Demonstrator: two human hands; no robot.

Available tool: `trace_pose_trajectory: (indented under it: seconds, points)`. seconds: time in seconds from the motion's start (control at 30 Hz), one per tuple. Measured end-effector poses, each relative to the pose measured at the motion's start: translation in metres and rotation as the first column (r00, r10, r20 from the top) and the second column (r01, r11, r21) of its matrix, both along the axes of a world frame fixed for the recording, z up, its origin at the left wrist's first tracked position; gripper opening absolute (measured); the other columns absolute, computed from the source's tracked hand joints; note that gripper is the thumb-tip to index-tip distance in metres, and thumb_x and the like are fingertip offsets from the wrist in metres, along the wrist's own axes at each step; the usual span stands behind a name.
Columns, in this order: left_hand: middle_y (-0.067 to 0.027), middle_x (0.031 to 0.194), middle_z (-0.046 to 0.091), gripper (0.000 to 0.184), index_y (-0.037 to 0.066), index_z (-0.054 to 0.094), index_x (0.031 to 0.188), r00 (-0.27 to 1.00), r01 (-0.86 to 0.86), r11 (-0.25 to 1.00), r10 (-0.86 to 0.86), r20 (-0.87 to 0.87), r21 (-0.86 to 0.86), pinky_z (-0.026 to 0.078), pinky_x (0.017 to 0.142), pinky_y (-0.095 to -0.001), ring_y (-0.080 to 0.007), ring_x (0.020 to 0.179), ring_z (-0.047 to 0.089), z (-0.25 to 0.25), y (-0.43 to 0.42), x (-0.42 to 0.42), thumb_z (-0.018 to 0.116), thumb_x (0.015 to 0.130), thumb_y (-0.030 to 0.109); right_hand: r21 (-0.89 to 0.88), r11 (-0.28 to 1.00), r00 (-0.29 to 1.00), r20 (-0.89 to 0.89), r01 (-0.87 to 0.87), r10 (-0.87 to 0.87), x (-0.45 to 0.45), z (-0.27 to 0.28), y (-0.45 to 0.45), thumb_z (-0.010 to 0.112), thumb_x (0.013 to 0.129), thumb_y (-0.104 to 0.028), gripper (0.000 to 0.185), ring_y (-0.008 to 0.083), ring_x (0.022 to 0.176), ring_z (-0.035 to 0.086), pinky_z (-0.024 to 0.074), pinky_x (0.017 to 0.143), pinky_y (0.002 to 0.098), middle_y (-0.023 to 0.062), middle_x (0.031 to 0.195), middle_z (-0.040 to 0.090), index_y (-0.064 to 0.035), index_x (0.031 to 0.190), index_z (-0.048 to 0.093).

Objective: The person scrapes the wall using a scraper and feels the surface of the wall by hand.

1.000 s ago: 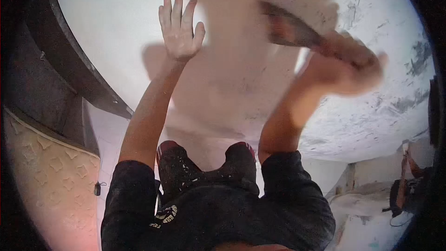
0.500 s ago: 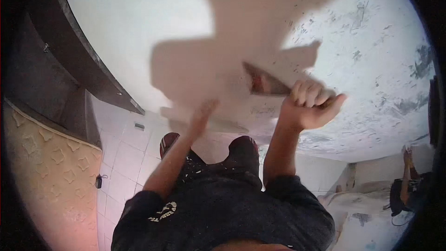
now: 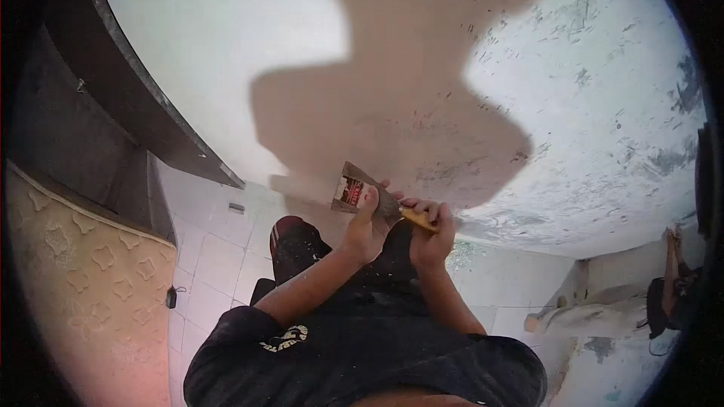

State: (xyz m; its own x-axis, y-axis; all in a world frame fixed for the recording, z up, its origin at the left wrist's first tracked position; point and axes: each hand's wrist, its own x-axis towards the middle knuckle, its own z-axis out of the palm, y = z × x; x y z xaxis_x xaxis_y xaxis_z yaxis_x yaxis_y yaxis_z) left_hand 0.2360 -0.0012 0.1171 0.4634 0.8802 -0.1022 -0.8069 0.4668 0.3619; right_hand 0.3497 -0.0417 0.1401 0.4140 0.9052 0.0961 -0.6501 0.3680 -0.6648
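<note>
A scraper (image 3: 348, 190) with a wide blade, a red and white label and a yellow handle is held low in front of the wall, over my knees. Around the yellow handle, the fingers of my right hand (image 3: 434, 240) are closed. My left hand (image 3: 363, 238) grips the blade, its thumb across the front face near the label and its fingertips showing past the far edge. Part of the blade is hidden by the left thumb.
The white wall (image 3: 618, 136) ahead has scraped, dark-marked patches and my shadow. At left stand a dark wooden piece (image 3: 128, 68) and a patterned yellowish panel (image 3: 98, 279). A small black object (image 3: 172, 298) lies on the floor tiles (image 3: 200, 256). Another person's arm (image 3: 670, 271) shows at far right.
My right hand has come down from the wall with the scraper, to the left. My left hand, empty before, has moved right and taken hold of the blade.
</note>
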Motion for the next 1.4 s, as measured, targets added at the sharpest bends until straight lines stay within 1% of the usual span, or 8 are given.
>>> trace_pose_trajectory:
  seconds: [0.27,0.57,0.7,0.83,0.9,1.07,1.2,1.4]
  points:
    - [-0.0101,0.105,0.061,0.041,0.009,0.044,0.124,0.984,0.078,0.991,-0.058,-0.169,0.112,0.041,0.097,-0.043,-0.0273,0.106,0.058,-0.017,-0.004,-0.012,0.046,0.097,0.04,-0.549,0.824,0.844,0.369,-0.141,0.39,0.016,-0.004,-0.04,0.055,0.094,-0.017,0.02,0.016,0.082,0.061,0.0522,0.064,0.0265,0.0117,0.096,0.062,0.001,0.102,0.058]
    - [-0.0018,0.122,0.055,0.042,0.023,0.049,0.121,0.996,0.073,0.985,-0.064,0.062,-0.157,0.037,0.1,-0.0415,-0.0241,0.115,0.051,-0.007,-0.019,-0.01,0.054,0.089,0.049,0.084,0.978,0.942,0.264,0.193,-0.209,-0.015,-0.001,-0.01,0.04,0.098,-0.022,0.035,0.0253,0.09,0.061,0.0447,0.091,0.0348,0.0173,0.094,0.063,0.0072,0.093,0.058]
    - [-0.0021,0.125,0.051,0.047,0.027,0.047,0.125,0.999,0.014,0.997,-0.01,0.045,-0.081,0.035,0.101,-0.0466,-0.0242,0.12,0.046,-0.01,-0.013,-0.006,0.048,0.088,0.056,0.506,0.86,0.979,-0.136,-0.061,0.149,-0.029,0.002,0.019,0.037,0.098,-0.022,0.035,0.0208,0.065,0.049,0.0428,0.069,0.0377,0.008,0.066,0.048,-0.0021,0.07,0.045]
    - [-0.0062,0.128,0.05,0.051,0.021,0.045,0.131,0.999,0.044,0.999,-0.044,0.014,0.004,0.036,0.1,-0.043,-0.0245,0.119,0.046,0.033,0.0,-0.023,0.049,0.091,0.053,0.606,0.795,0.995,-0.069,-0.018,0.076,-0.027,0.045,0.033,0.04,0.093,-0.027,0.031,0.0168,0.053,0.032,0.0335,0.06,0.0343,0.0024,0.057,0.035,-0.0106,0.066,0.036]
    - [-0.0095,0.134,0.047,0.06,0.012,0.041,0.136,0.835,0.466,0.833,-0.302,-0.459,0.299,0.038,0.099,-0.0389,-0.0233,0.117,0.048,0.042,0.01,-0.043,0.054,0.091,0.049,0.68,0.732,0.998,-0.063,0.039,0.005,-0.002,0.075,0.042,0.041,0.093,-0.026,0.032,0.0145,0.051,0.028,0.0312,0.057,0.0328,-0.0005,0.054,0.029,-0.0126,0.065,0.034]
    - [-0.0127,0.122,0.056,0.053,0.003,0.046,0.132,0.267,0.67,0.741,-0.299,-0.916,-0.047,0.042,0.094,-0.0394,-0.0248,0.109,0.054,0.025,-0.003,-0.106,0.046,0.096,0.042,0.88,0.438,0.982,-0.14,0.183,-0.13,0.06,0.14,0.073,0.043,0.096,-0.032,0.033,0.0141,0.056,0.029,0.0265,0.055,0.0327,0.0002,0.061,0.032,-0.0118,0.07,0.036]
    - [-0.0151,0.12,0.058,0.045,0.004,0.051,0.126,0.43,0.164,0.973,-0.217,-0.877,-0.16,0.045,0.091,-0.0381,-0.0263,0.101,0.058,-0.006,-0.033,-0.176,0.045,0.095,0.036,0.869,0.422,0.958,-0.176,0.258,-0.225,0.082,0.162,0.081,0.051,0.088,-0.038,0.039,0.0108,0.049,0.023,0.0203,0.05,0.0286,-0.0029,0.053,0.026,-0.016,0.062,0.031]
    - [-0.0156,0.117,0.058,0.043,0.002,0.051,0.123,0.468,-0.231,0.946,-0.098,-0.878,-0.229,0.047,0.086,-0.0386,-0.0281,0.098,0.058,-0.019,-0.071,-0.233,0.045,0.095,0.035,0.868,0.46,0.928,-0.003,0.188,-0.373,0.071,0.174,0.117,0.033,0.095,-0.026,0.038,0.012,0.043,0.024,0.0252,0.046,0.0284,-0.0023,0.049,0.028,-0.0184,0.058,0.029]
